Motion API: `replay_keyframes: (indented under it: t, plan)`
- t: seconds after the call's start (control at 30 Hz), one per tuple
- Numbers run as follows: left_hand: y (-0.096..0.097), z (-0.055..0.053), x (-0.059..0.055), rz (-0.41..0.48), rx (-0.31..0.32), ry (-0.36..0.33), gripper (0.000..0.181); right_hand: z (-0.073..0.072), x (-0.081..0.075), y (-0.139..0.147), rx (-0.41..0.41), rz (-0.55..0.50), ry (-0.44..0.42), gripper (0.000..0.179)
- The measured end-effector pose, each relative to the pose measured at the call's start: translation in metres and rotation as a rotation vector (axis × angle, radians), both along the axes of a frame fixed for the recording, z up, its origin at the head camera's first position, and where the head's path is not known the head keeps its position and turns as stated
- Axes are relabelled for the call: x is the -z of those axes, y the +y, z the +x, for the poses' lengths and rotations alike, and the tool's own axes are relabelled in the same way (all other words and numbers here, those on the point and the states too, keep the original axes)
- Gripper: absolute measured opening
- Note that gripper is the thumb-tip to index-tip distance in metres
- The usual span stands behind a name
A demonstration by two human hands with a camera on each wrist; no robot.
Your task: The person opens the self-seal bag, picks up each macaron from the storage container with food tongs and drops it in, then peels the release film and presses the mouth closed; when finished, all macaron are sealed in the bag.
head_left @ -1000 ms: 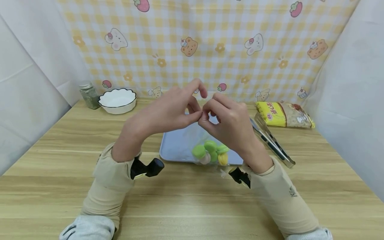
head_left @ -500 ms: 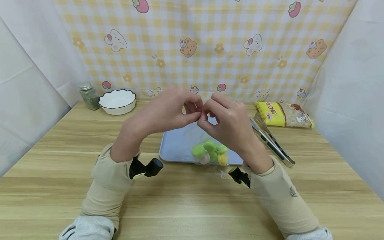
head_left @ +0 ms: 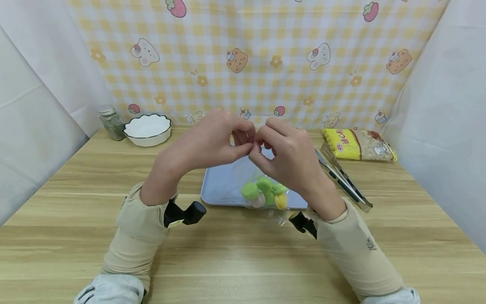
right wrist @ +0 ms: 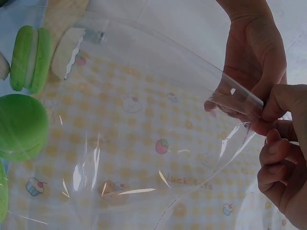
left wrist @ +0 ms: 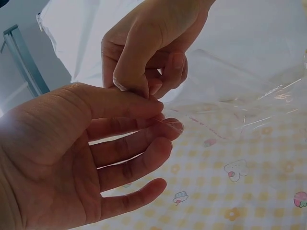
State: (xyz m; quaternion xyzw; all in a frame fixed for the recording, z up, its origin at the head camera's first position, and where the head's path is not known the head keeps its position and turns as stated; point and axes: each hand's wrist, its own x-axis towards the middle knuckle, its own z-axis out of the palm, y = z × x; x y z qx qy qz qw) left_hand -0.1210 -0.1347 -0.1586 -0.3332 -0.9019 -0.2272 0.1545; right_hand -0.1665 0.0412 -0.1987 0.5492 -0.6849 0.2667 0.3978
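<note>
Beige left sleeve [head_left: 133, 236], matching right sleeve [head_left: 355, 253] with dark marking [head_left: 371, 243] I cannot read from here, pale grey cloth [head_left: 114, 289] farther up, black cylindrical wrist cameras [head_left: 194, 212], left hand [head_left: 209, 141] and right hand [head_left: 290, 154] bare

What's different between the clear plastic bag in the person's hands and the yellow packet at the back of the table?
Look: the clear plastic bag is see-through, with macarons visible through it; the yellow packet has a boldly printed section.
Pose: the bag's upper edge is raised; the packet lies on the wooden table.
Handling: the left hand and right hand pinch the bag; neither touches the packet.
Both carry printing.
</note>
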Motion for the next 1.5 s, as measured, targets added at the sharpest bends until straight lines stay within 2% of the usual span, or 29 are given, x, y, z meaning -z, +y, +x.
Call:
replay_keyframes:
  t: [0.2,0.53,0.8,0.9,1.1,1.5]
  plan:
    - [0.0,-0.002,0.003,-0.007,-0.002,0.007,0.014,0.0,0.003,-0.001,0.012,0.002,0.018,0.009]
    - [0.004,-0.014,0.014,-0.049,-0.014,0.016,0.02,0.0,0.008,-0.006,0.006,0.036,0.01,0.007]
    - [-0.002,-0.013,0.011,0.006,0.037,-0.007,0.013,-0.001,0.0,0.001,0.025,0.066,-0.048,0.003]
    - [-0.005,-0.012,0.008,0.022,0.038,-0.03,0.008,-0.002,-0.002,0.004,0.032,0.087,-0.061,0.004]
    - [-0.009,-0.009,0.003,0.045,-0.003,-0.091,0.007,-0.003,-0.004,0.007,0.017,0.086,-0.072,0.005]
    - [-0.011,-0.009,0.002,0.159,0.004,-0.183,0.006,-0.003,-0.003,0.008,0.015,0.07,-0.005,0.011]
